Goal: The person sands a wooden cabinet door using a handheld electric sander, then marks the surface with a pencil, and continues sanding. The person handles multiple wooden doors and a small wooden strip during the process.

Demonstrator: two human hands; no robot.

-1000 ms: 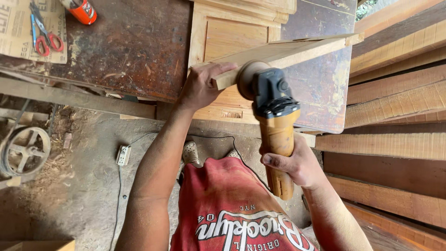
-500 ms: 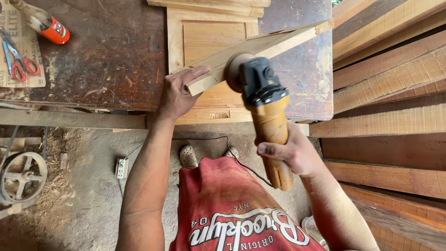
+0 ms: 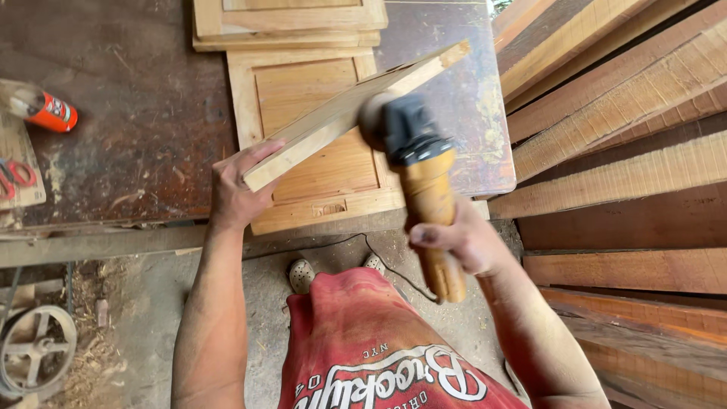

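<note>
Gripping the near end of a pale wooden strip, my left hand is clamped on it, raised slantwise over the panelled door on the dark workbench. My right hand is closed round the dusty sander, its pad against the strip's right edge. The strip looks light, stiff and rough-sawn, best held at the end.

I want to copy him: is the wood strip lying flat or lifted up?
Lifted: the left hand holds the wood strip tilted above the panel.
</note>
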